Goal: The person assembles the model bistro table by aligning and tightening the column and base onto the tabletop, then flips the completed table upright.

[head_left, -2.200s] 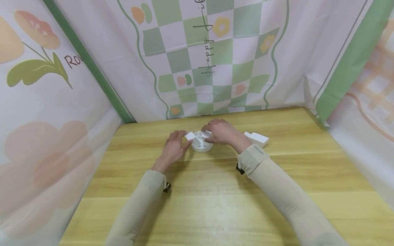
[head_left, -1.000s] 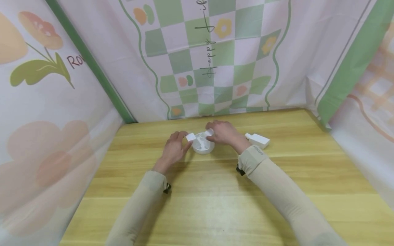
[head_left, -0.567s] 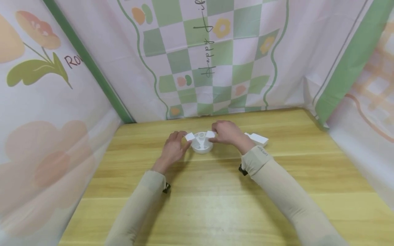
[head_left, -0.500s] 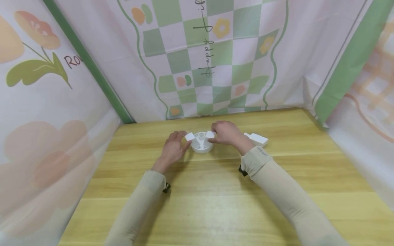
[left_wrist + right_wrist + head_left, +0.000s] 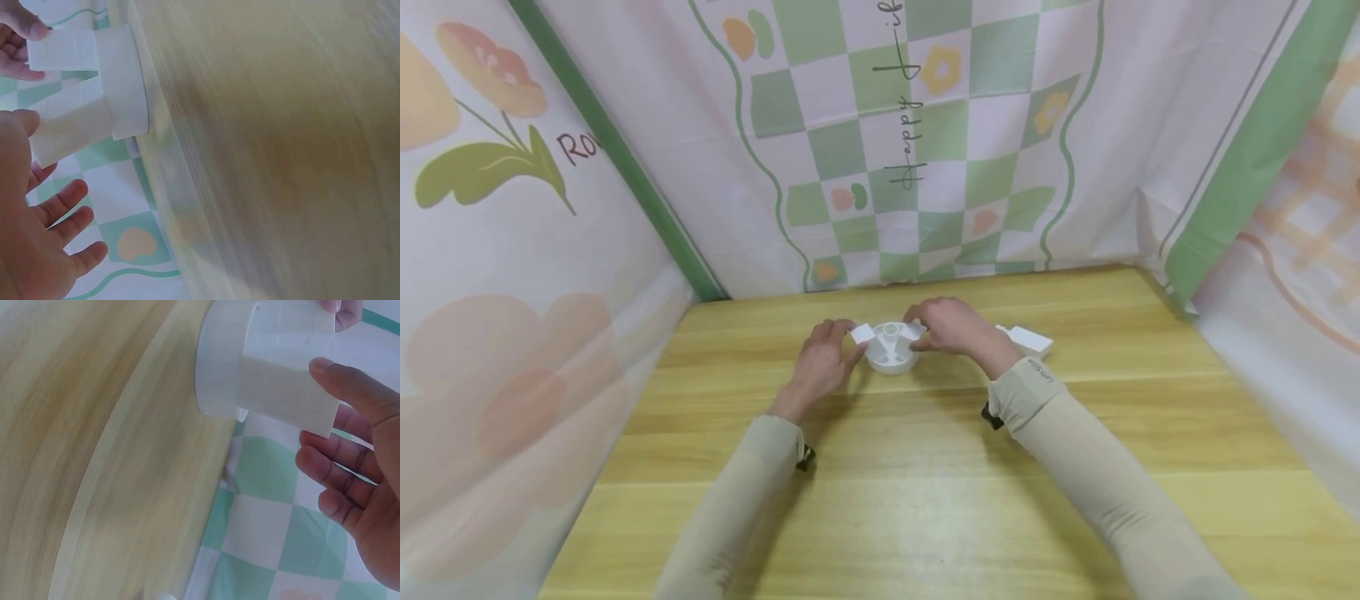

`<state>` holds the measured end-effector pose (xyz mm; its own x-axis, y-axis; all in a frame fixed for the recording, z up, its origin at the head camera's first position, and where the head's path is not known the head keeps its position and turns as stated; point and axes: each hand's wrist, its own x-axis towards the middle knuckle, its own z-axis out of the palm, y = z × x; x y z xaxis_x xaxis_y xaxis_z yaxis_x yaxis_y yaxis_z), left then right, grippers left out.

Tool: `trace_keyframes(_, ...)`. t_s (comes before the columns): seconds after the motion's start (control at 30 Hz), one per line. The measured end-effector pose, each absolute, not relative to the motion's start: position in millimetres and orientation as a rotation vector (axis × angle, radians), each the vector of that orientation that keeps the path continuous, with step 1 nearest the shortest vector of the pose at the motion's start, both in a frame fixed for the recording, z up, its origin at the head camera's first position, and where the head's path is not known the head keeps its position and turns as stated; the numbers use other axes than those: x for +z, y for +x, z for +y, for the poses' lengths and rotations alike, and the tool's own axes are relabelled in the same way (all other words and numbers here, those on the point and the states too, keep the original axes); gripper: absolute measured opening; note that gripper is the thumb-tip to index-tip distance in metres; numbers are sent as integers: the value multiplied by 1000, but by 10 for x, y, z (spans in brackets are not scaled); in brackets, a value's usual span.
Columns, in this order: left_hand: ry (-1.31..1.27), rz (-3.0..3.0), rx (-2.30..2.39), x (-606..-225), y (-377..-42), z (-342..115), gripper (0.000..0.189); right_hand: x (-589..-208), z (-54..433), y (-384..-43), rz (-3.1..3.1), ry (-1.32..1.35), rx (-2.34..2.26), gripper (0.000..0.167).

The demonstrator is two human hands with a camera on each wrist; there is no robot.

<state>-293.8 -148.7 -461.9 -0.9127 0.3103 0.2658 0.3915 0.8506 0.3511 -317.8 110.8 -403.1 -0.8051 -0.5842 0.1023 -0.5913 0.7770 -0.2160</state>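
Note:
A round, shallow white base [image 5: 891, 365] with dividers and a ring inside sits on the table between the two hands. My left hand [image 5: 822, 362] pinches a flat white rectangular piece [image 5: 72, 122] by its outer end, thumb on one side and fingers on the other. This piece stands up from the left side of the base. My right hand [image 5: 955, 325] has its thumb and fingertips at the outer end of a second white piece [image 5: 287, 390], at the base's right side. The lower ends of both pieces meet the base in the wrist views.
Right of the base, a white block with a narrow neck [image 5: 1030, 340] lies on the wooden table [image 5: 895, 500], partly behind the right wrist. Printed cloth [image 5: 1000, 125] hangs along the table's back edge and both sides.
My right hand has swung its white piece from over the base out to its right side, and its fingers have shifted on the piece. My left hand has stayed nearly still.

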Motion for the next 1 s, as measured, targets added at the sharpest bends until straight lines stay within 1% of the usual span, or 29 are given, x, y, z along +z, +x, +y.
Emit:
trace_keyframes(0.33, -532, -2844, -623, -4599, -2940, -1462, 53, -4048, 1142, -3195, -2931, 948, 400, 49)
trace_keyframes(0.53, -541, -2830, -614, -4596, -2918, -1470, 55, -4052, 1228, -3162, -2997, 912, 425, 61)
trace_keyframes(0.7, -533, -2823, -626, -4604, -2909, -1484, 52, -4053, 1358, -3162, -3014, 889, 429, 69)
trace_keyframes(0.87, -517, -2831, -611, -4600, -2921, -1495, 49, -4064, 1470, -3166, -3029, 865, 422, 70)
trace_keyframes(1.0, -449, -2834, -626, -4584, -2932, -1485, 53, -4078, 1528, -3164, -3032, 843, 433, 69)
